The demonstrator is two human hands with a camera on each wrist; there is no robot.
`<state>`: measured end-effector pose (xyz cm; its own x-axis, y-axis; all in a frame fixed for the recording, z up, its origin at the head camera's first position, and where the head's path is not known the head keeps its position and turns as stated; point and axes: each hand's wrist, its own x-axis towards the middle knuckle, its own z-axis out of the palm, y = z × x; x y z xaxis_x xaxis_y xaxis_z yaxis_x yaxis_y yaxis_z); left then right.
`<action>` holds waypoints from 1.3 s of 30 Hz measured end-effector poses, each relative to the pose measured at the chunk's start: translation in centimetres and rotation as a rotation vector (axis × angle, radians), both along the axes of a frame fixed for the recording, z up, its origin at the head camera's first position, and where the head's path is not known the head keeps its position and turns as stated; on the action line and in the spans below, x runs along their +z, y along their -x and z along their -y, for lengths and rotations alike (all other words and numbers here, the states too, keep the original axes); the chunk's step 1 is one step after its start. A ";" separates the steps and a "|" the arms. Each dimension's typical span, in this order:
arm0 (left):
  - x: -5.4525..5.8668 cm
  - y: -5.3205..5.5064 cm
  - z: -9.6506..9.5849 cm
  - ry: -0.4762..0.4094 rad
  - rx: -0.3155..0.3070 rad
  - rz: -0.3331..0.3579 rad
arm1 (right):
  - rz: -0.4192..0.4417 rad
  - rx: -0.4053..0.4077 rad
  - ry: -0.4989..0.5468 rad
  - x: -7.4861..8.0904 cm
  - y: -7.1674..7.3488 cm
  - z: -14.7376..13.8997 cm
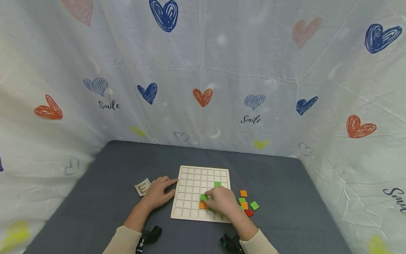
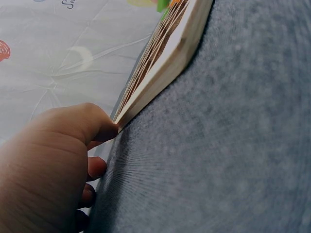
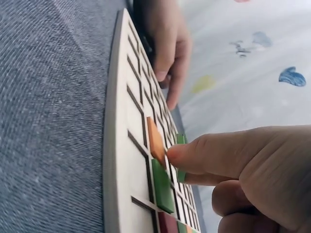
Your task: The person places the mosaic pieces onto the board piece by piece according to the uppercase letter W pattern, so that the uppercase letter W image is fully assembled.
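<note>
A pale wooden grid board [image 1: 187, 194] lies flat on the dark cloth. My right hand [image 1: 222, 201] is over its lower middle, pinching a green square tile [image 3: 181, 139] between thumb and finger. Just below that tile, an orange tile [image 3: 154, 141] sits in a grid square. Beside it are another green tile [image 3: 163, 187] and a dark red one [image 3: 167, 223]; my right hand mostly hides these in the head view. A further green tile [image 1: 217, 184] lies higher on the board. My left hand [image 1: 160, 193] rests at the board's left edge, index finger extended and touching it.
Right of the board lie several loose tiles, among them an orange tile [image 1: 243, 193], a green tile [image 1: 254, 205] and a red tile [image 1: 249, 212]. A small patterned card [image 1: 141, 187] lies left of my left hand, partly covered. A heart-printed curtain [image 1: 203, 120] hangs behind the table.
</note>
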<state>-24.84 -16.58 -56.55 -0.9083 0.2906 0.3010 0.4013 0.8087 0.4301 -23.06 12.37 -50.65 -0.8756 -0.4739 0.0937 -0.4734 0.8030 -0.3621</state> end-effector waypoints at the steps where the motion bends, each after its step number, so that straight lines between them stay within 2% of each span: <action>1: 0.0 0.0 0.0 0.001 0.000 0.002 | 0.005 0.003 0.008 -0.1 0.0 0.0; 7: 0.1 0.0 0.0 0.003 -0.006 -0.004 | 0.003 -0.002 0.045 -0.5 0.1 0.1; 19: 0.1 0.0 -0.1 -0.002 -0.003 -0.004 | -0.006 -0.104 0.065 -1.2 0.5 0.3; 25: 0.1 0.0 -0.1 -0.011 -0.002 -0.004 | -0.011 -0.084 0.063 -1.1 0.5 0.1; 32: 0.0 0.0 -0.1 -0.026 0.000 -0.009 | 0.032 -0.022 0.105 -0.5 0.7 -1.0; 37: 0.0 0.0 -0.1 -0.031 -0.004 -0.011 | 0.022 -0.055 0.106 -0.1 1.2 -2.5; 39: 0.1 -0.1 -0.2 -0.028 -0.003 -0.010 | 0.051 -0.085 0.134 0.1 1.4 -3.2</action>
<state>-24.78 -16.43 -56.48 -0.9044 0.2844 0.3181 0.4078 0.7955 0.4483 -24.50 15.59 -50.51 -0.9173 -0.3840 0.1052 -0.3837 0.7821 -0.4910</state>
